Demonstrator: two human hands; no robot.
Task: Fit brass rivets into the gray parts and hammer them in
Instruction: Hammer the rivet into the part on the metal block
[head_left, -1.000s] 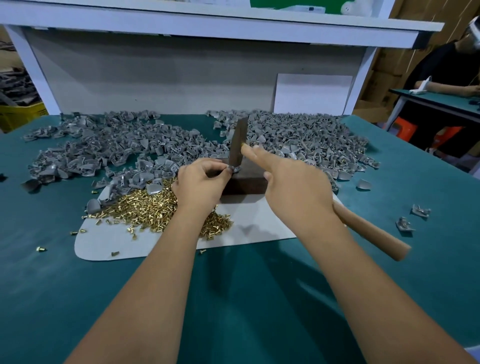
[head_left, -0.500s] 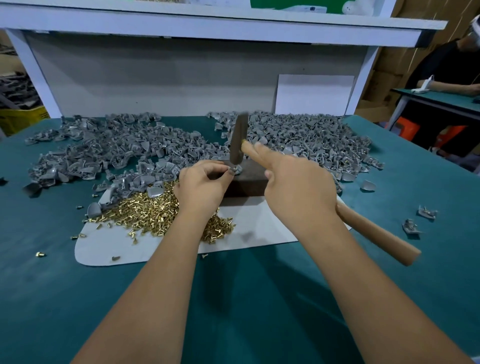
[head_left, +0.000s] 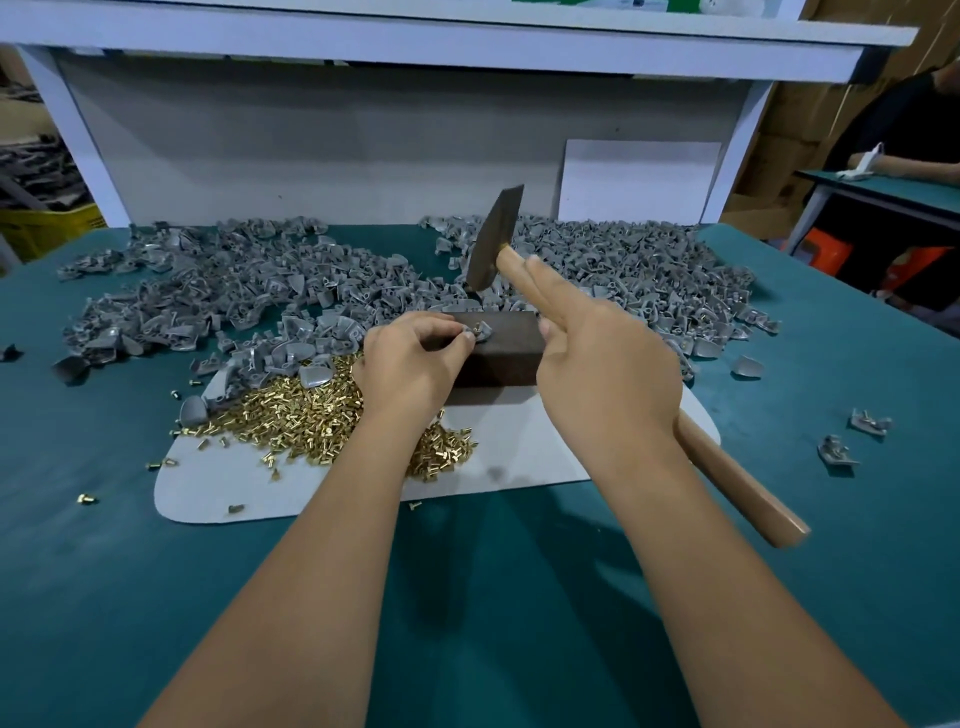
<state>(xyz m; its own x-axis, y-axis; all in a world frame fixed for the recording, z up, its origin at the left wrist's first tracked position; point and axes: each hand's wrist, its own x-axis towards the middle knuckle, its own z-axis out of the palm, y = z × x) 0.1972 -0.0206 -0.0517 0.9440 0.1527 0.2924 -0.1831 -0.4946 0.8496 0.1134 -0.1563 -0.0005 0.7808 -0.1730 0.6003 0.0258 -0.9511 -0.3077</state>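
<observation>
light: even, overhead | shadows: soft under forearms | edges: wide-angle bowing | focus: sharp

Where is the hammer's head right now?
In the head view, the hammer's head is raised at centre, above the dark block, with the right hand gripping its wooden handle.

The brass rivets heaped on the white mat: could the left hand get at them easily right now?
Probably yes. The brass rivets lie right under the left hand, nothing covering them. But it is pinching a gray part on the block, so it must let go first.
</observation>
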